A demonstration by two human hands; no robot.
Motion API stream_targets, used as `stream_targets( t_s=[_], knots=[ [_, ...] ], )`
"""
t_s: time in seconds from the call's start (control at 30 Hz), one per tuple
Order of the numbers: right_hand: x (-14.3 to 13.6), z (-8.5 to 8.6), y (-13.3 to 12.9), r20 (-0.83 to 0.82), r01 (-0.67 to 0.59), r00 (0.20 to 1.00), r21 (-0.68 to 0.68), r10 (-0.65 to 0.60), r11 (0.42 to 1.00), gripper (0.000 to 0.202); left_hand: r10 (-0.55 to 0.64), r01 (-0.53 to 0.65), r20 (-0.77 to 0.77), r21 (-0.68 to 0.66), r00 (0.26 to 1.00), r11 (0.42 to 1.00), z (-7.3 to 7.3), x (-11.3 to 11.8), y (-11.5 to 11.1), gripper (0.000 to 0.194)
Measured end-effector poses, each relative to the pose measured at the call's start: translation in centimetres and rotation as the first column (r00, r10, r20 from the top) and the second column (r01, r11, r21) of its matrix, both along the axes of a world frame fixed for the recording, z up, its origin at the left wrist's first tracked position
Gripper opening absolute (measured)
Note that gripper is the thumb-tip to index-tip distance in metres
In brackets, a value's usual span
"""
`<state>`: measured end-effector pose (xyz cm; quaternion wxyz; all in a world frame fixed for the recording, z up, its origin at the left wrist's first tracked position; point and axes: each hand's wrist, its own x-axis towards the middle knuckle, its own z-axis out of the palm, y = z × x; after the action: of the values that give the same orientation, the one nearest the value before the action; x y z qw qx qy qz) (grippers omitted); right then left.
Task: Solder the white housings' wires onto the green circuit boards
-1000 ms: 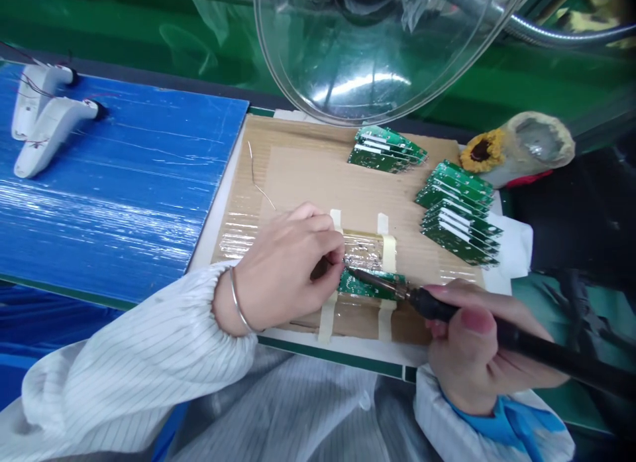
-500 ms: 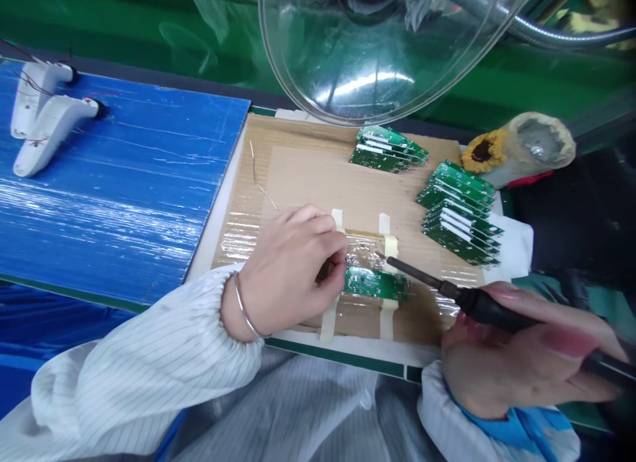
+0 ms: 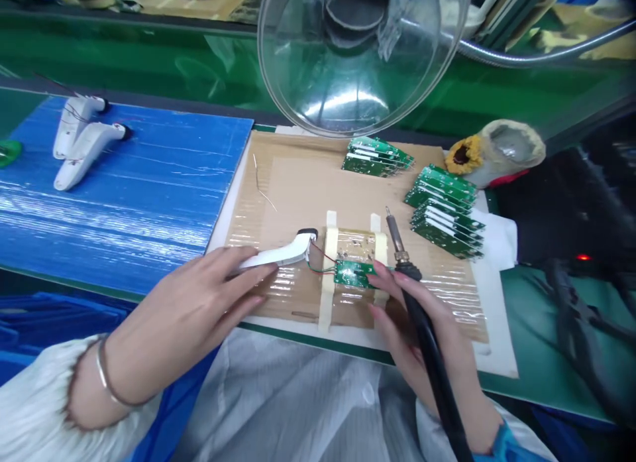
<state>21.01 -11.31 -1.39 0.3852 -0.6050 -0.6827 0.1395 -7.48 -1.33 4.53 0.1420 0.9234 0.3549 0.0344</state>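
Left hand (image 3: 173,309) has shifted off the green board (image 3: 352,274) and now grips a white housing (image 3: 285,253); right hand (image 3: 447,336) holds the soldering iron (image 3: 395,233), tip swung clear, fingertips at the board's right end (contact looks likely). Board lies on cardboard (image 3: 308,183), thin wires running to housing. Step reads as handling the wired pair; next move calls for slack wires.

Glossy blue sheet (image 3: 163,177) (crinkled, like plastic film)

Striped white sleeve (image 3: 40,396), glossy blue board (image 3: 163,177), green circuit boards (image 3: 444,227).
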Motion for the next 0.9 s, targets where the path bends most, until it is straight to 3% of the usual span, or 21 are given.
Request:
stream_targets(
  t_s=[0.1,0.17,0.23,0.3,0.37,0.43,0.5,0.6,0.7,0.9],
  knots=[
    [0.0,-0.2,-0.1,0.037,-0.026,0.999,0.020,0.026,0.999,0.071,-0.054,0.068,0.083,-0.165,0.995,0.984,-0.2,0.9,-2.0,0.049],
    [0.0,-0.4,-0.4,0.050,-0.086,0.995,-0.002,0.086,0.996,0.079,-0.100,0.155,0.186,-0.309,0.978,0.938,-0.6,2.5,-3.3,0.060],
    [0.0,-0.7,-0.7,0.090,-0.129,0.988,-0.003,0.128,0.992,0.088,-0.100,0.188,0.250,-0.359,0.963,0.914,-1.0,4.2,-3.9,0.060],
    [-0.2,-1.1,-0.8,0.138,-0.141,0.981,0.013,0.138,0.990,0.092,-0.089,0.155,0.262,-0.241,0.961,0.958,-1.2,5.6,-3.9,0.046],
    [-0.4,-1.3,-0.7,0.151,-0.139,0.979,0.008,0.136,0.990,0.090,-0.125,0.130,0.248,-0.004,0.961,0.991,-1.1,6.5,-3.5,0.030],
    [-0.6,-1.4,-0.4,0.141,-0.134,0.981,-0.013,0.134,0.991,0.089,-0.210,0.173,0.189,0.197,0.959,0.965,-0.8,7.3,-3.1,0.019],
    [-0.6,-1.4,-0.3,0.135,-0.131,0.982,-0.025,0.134,0.991,0.090,-0.302,0.262,0.117,0.276,0.946,0.925,-0.6,8.0,-2.8,0.012],
    [-0.5,-1.4,-0.3,0.139,-0.131,0.981,-0.033,0.134,0.991,0.091,-0.367,0.320,0.125,0.292,0.922,0.901,-0.8,8.7,-2.5,0.016],
    [-0.4,-1.3,-0.4,0.146,-0.131,0.980,-0.050,0.137,0.990,0.092,-0.358,0.309,0.250,0.216,0.900,0.926,-1.6,8.8,-2.0,0.018],
    [-0.2,-0.2,-0.8,0.023,-0.127,0.991,-0.059,0.129,0.990,0.093,-0.152,0.175,0.477,-0.004,0.866,0.985,-3.0,8.9,-1.5,0.013]
  ],
)
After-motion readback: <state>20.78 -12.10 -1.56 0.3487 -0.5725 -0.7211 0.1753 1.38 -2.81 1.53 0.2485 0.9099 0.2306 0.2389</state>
